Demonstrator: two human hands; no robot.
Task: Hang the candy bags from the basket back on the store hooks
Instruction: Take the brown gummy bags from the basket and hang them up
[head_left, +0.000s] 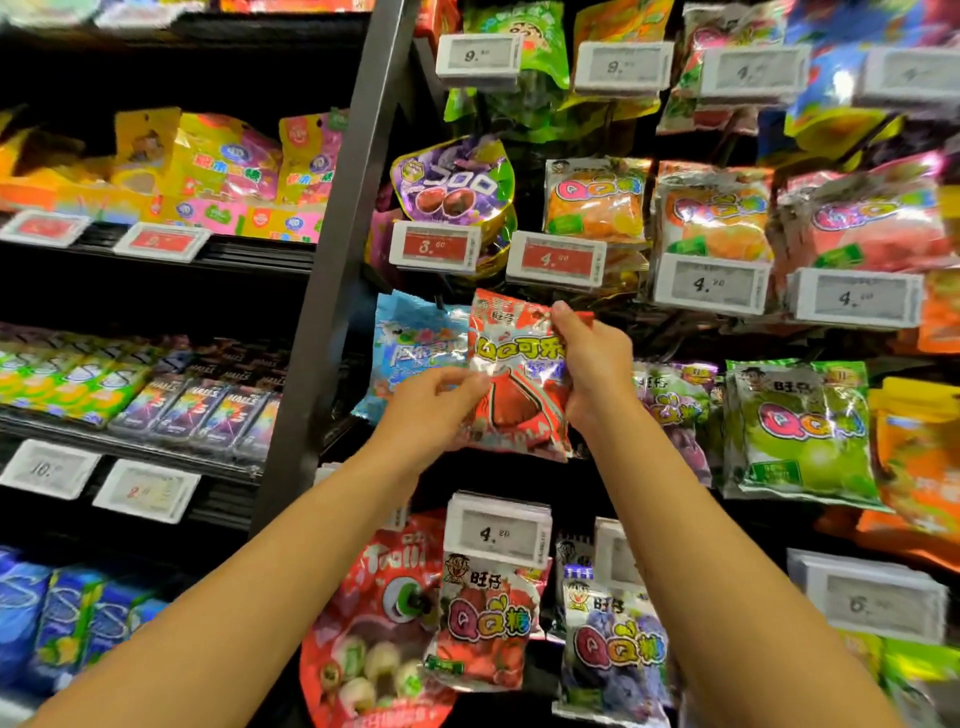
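A red candy bag (514, 395) with cola print is held up in front of the hook wall, at the middle row. My right hand (592, 364) grips its right edge, thumb and finger pinching the top corner. My left hand (431, 410) pinches its lower left edge. The bag's top sits just under a red price tag (556, 258). The hook behind the bag is hidden. No basket is in view.
Hanging candy bags fill the wall: a blue bag (415, 348) to the left, green bags (800, 431) to the right, a strawberry bag (485, 623) below. A dark upright post (332, 270) divides the hook wall from shelves (156, 249) of boxed candy on the left.
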